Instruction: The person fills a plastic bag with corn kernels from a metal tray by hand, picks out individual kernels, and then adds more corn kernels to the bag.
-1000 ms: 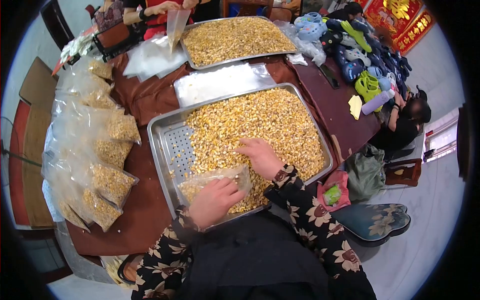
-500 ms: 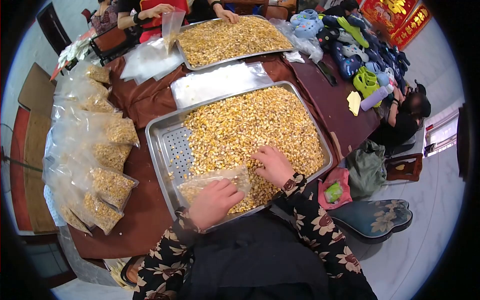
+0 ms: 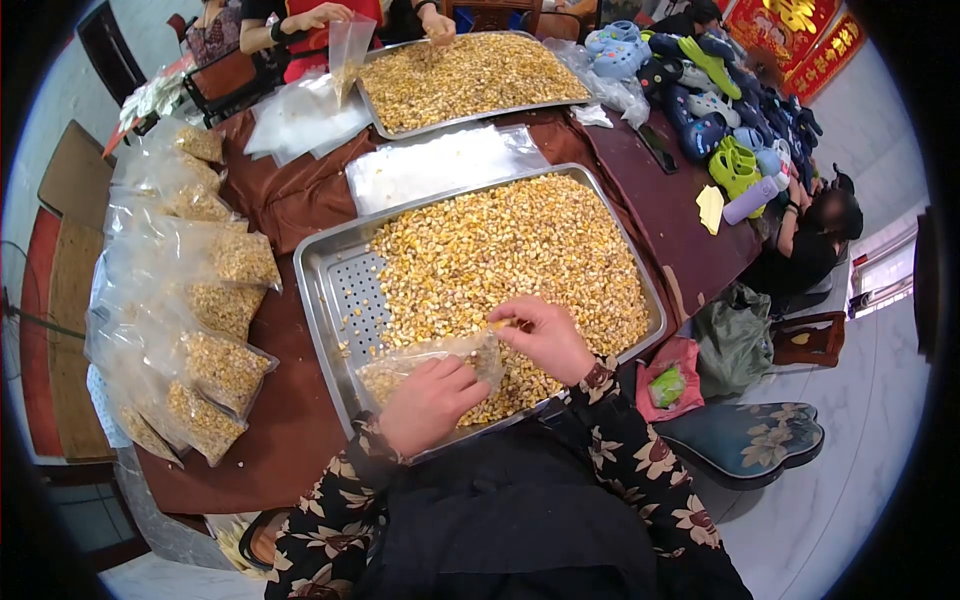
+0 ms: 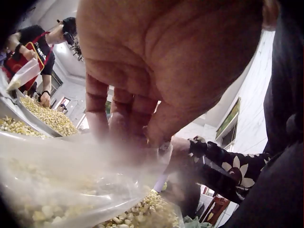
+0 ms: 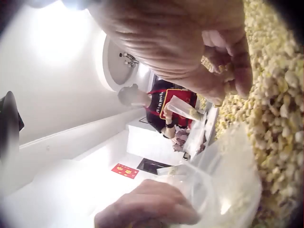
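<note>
Head view: inside the near tray (image 3: 345,285), the left hand (image 3: 425,405) grips the plastic bag (image 3: 385,376) by its edge, apparently steadying it. Beside it, the right hand (image 3: 548,342) has its grip pinched on kernels (image 5: 227,74).

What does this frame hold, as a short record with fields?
left hand: grips a clear plastic bag partly filled with kernels, low in the near tray
right hand: pinches yellow kernel-like pieces above the loose kernels
near tray: silvery metal with perforated bottom, holding yellow-and-cream kernels
beyond it: flat clear plastic bags, then a second silvery metal tray of kernels
left side: several filled clear bags on brown cloth
right side: piled blue and green clogs
</note>
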Motion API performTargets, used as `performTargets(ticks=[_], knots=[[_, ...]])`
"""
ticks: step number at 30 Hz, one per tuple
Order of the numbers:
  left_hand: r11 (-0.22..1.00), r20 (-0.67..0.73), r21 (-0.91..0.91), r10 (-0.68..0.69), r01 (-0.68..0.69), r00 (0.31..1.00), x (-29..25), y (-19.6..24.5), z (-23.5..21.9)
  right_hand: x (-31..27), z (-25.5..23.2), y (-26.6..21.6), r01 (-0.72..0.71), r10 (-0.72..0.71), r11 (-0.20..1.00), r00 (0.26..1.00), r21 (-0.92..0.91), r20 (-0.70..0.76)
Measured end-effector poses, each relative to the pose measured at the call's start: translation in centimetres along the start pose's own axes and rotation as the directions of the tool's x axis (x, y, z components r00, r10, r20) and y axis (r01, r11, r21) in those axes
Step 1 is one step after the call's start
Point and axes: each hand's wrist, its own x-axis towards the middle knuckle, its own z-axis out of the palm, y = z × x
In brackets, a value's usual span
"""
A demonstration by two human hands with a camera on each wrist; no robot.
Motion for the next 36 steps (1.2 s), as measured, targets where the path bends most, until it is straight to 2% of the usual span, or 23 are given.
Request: performTargets(ticks=[1, 2, 4, 6, 8, 10, 12, 13, 14, 16, 17, 18, 19, 20, 22, 24, 26, 30, 32, 34, 36], knots=[[1.0, -0.003, 0.003, 0.002, -0.002, 1.0, 0.0, 0.0, 0.0, -0.1, 0.0, -0.5, -0.018, 0.016, 1.0, 0.994, 0.016, 0.105], [1.0, -0.003, 0.002, 0.001, -0.001, 1.0, 0.0, 0.0, 0.0, -0.3, 0.1, -1.1, -0.018, 0.016, 1.0, 0.994, 0.015, 0.105], [1.0, -0.023, -0.006, 0.005, -0.005, 1.0, -0.1, -0.1, 0.2, -0.6, 0.3, -2.0, 0.061, -0.043, 0.995, 0.978, -0.081, 0.205], [1.0, -0.008, -0.006, -0.005, 0.005, 1.0, -0.1, -0.1, -0.1, -0.4, 0.6, -1.6, 0.06, -0.048, 0.996, 0.983, -0.064, 0.175], [1.0, 0.009, -0.006, -0.013, 0.013, 1.0, -0.2, 0.0, -0.1, -0.2, 0.4, -1.1, -0.104, 0.098, 0.993, 0.99, 0.058, 0.099], [0.999, 0.0, 0.037, 0.007, -0.007, 1.0, -0.2, 0.0, -0.1, 0.2, -0.2, -0.4, -0.104, 0.099, 0.992, 0.992, 0.07, 0.072], [0.999, 0.002, 0.035, 0.007, -0.007, 1.0, -0.2, 0.0, 0.0, 0.5, -0.9, 0.5, -0.221, 0.212, 0.95, 0.975, 0.221, 0.065], [0.999, 0.006, 0.034, 0.005, -0.005, 1.0, -0.2, 0.0, 0.0, 0.6, -0.9, 1.7, -0.219, 0.225, 0.945, 0.974, 0.242, 0.001], [0.999, 0.004, 0.034, 0.005, -0.005, 1.0, -0.3, -0.1, 0.0, 0.7, -1.1, 2.9, -0.218, 0.224, 0.946, 0.975, 0.242, 0.002], [1.0, 0.012, 0.027, 0.006, -0.006, 1.0, -0.3, -0.1, 0.0, 0.8, -1.6, 4.4, -0.085, 0.07, 0.989, 0.991, -0.122, -0.117], [1.0, 0.011, 0.028, 0.006, -0.007, 1.0, -0.3, -0.1, 0.0, 0.5, -1.7, 5.0, -0.084, 0.07, 0.989, 0.991, -0.122, -0.117], [1.0, 0.016, 0.01, -0.004, 0.004, 1.0, -0.3, -0.1, 0.0, 0.2, -1.6, 5.0, 0.035, -0.076, 0.931, 0.992, -0.364, -0.098], [1.0, 0.021, -0.007, -0.015, 0.015, 1.0, -0.3, -0.1, -0.1, -0.1, -1.5, 4.9, 0.147, -0.212, 0.801, 0.976, -0.58, -0.045], [1.0, 0.022, -0.007, -0.015, 0.015, 1.0, -0.3, -0.1, -0.1, -0.5, -1.2, 4.7, 0.147, -0.212, 0.801, 0.976, -0.58, -0.045], [1.0, 0.025, 0.004, -0.01, 0.01, 1.0, -0.2, 0.0, -0.1, -1.1, 0.0, 2.8, 0.01, -0.043, 0.811, 0.998, -0.586, -0.044], [1.0, 0.025, 0.001, -0.008, 0.008, 1.0, -0.1, 0.0, 0.0, -0.9, 0.7, 3.8, 0.005, -0.01, 0.841, 1.0, -0.541, -0.006], [1.0, 0.024, 0.001, -0.01, 0.01, 1.0, -0.1, 0.0, 0.1, -0.5, 1.2, 5.4, -0.014, -0.029, 0.906, 0.995, -0.423, -0.095], [1.0, 0.02, -0.007, -0.013, 0.013, 1.0, -0.2, 0.0, -0.2, 0.3, 0.7, 6.5, -0.036, -0.016, 0.942, 0.989, -0.334, -0.15], [1.0, 0.015, -0.011, -0.015, 0.015, 1.0, -0.2, 0.0, -0.2, 0.2, 0.3, 5.4, -0.107, 0.087, 0.99, 0.977, -0.092, -0.194], [1.0, 0.006, -0.019, -0.016, 0.016, 1.0, -0.2, -0.1, -0.1, 0.2, 0.0, 4.5, -0.153, 0.146, 0.988, 0.974, -0.03, -0.173], [1.0, 0.005, -0.011, -0.02, 0.02, 1.0, -0.1, 0.1, 0.0, 0.0, 0.1, 3.3, -0.172, 0.191, 0.969, 0.977, 0.179, -0.094]])
